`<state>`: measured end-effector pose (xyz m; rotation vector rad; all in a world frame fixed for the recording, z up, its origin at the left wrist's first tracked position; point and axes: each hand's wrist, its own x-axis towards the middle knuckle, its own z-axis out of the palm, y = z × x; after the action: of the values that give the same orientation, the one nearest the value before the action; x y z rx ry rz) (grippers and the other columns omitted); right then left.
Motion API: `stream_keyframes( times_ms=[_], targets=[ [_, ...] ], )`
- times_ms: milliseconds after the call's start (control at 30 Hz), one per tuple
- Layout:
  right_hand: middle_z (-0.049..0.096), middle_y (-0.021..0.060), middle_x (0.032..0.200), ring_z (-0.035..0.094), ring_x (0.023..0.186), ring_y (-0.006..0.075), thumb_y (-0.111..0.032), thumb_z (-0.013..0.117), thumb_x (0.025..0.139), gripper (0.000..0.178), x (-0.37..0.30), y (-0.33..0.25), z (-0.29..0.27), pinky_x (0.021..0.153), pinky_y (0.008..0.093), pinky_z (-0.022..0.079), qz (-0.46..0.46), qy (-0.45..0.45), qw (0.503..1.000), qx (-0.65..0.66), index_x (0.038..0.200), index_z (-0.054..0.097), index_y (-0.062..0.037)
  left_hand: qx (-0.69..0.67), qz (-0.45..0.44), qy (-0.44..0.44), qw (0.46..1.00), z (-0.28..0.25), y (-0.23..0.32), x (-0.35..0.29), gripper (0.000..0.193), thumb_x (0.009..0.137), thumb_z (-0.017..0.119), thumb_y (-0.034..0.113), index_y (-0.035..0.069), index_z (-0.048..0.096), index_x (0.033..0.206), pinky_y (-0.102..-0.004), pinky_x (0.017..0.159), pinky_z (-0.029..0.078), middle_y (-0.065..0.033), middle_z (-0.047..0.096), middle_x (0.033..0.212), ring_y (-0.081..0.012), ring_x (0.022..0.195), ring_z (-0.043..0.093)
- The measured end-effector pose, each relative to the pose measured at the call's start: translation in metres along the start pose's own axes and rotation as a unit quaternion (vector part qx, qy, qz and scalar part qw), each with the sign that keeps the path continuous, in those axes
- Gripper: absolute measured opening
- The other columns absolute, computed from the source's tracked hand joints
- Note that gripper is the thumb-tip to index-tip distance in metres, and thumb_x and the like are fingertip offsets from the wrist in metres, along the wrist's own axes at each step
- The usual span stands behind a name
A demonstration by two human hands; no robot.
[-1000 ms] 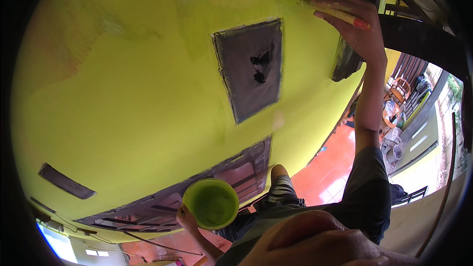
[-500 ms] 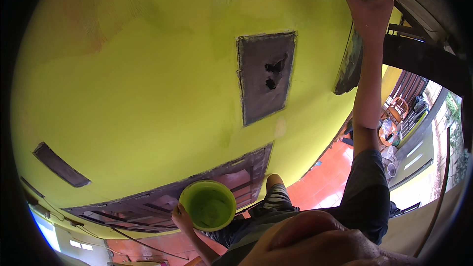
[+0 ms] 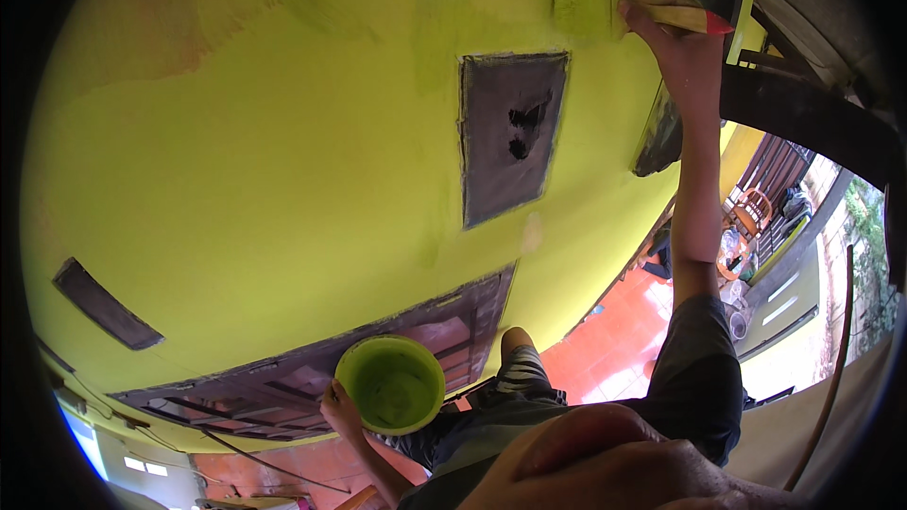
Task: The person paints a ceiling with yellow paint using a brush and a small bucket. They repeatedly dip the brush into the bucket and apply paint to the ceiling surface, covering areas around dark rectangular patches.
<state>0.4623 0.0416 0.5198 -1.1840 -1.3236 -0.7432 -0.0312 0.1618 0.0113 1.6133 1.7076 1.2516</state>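
Observation:
My right hand [image 3: 673, 42] reaches up high and grips a wide paintbrush [image 3: 682, 17] by its pale wooden handle with a red tip. Its bristles, coated in yellow-green paint, lie against the yellow-green wall [image 3: 265, 189], up and to the right of a dark rectangular panel [image 3: 505, 161] with black marks. Low in front of my body, my left hand [image 3: 340, 410] is closed on the rim of a round green tub [image 3: 424, 364]. Inside the tub there is green paint.
A dark framed opening [image 3: 236, 395] runs along the wall's lower part. A dark beam [image 3: 803, 113] stands beside my raised arm. Orange floor tiles [image 3: 614, 345] lie far below, with a wooden chair [image 3: 751, 212] at the right. A thin cable or rod [image 3: 274, 461] shows at lower left.
My right hand has come down and slightly left along the wall with the paintbrush, so its bristles now show fully. The tub has shifted slightly left and up in view.

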Motion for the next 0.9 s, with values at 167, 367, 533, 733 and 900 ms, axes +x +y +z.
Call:
stream_keyframes(
  times_ms=[167,367,533,733,900],
  targets=[
    [0.077,0.0083,0.090,0.074,0.082,0.0132,-0.014,0.082,0.088,0.020,0.029,0.006,-0.001,0.076,0.0257,0.056,0.046,0.004,0.996,-0.074,0.100,0.078,0.0018,0.020,0.013,0.011,1.000,0.002,-0.003,0.000,0.037,0.104,0.056,0.026,-0.008,0.067,0.093,-0.0470,0.058,0.041,-0.0209,0.059,0.068,-0.0315,0.057,0.050],
    [0.078,0.0083,0.093,0.074,0.084,0.0139,-0.017,0.083,0.088,0.024,0.011,-0.001,0.015,0.080,0.0262,0.057,-0.058,0.009,0.998,0.032,0.103,0.078,0.0014,0.043,0.013,-0.002,0.999,-0.001,0.000,0.000,0.038,0.104,0.055,0.026,-0.008,0.066,0.089,-0.0476,0.058,0.041,-0.0227,0.058,0.068,-0.0333,0.056,0.050],
    [0.079,0.0083,0.097,0.074,0.087,0.0155,-0.014,0.081,0.090,0.023,0.012,-0.013,-0.007,0.082,0.0270,0.058,-0.070,0.031,0.996,-0.039,0.106,0.078,0.0014,0.032,0.031,0.008,0.999,-0.006,0.010,-0.004,0.039,0.104,0.054,0.026,-0.008,0.062,0.085,-0.0485,0.057,0.039,-0.0228,0.055,0.065,-0.0347,0.055,0.048],
    [0.078,0.0064,0.104,0.073,0.092,0.0215,-0.010,0.080,0.087,0.025,0.017,0.001,0.021,0.082,0.0299,0.058,-0.372,0.074,0.914,-0.147,0.112,0.078,-0.0066,0.029,0.021,0.020,0.999,-0.003,0.005,-0.003,0.038,0.104,0.054,0.025,-0.008,0.065,0.090,-0.0483,0.058,0.041,-0.0239,0.059,0.069,-0.0365,0.057,0.051],
    [0.077,0.0076,0.114,0.073,0.097,0.0221,0.001,0.083,0.081,0.032,-0.007,0.018,0.039,0.083,0.0314,0.059,-0.338,0.040,0.925,-0.170,0.113,0.078,-0.0055,0.013,0.009,-0.007,1.000,-0.002,-0.004,-0.001,0.037,0.104,0.054,0.025,-0.008,0.068,0.094,-0.0463,0.060,0.044,-0.0247,0.063,0.074,-0.0375,0.061,0.056]
  ],
)
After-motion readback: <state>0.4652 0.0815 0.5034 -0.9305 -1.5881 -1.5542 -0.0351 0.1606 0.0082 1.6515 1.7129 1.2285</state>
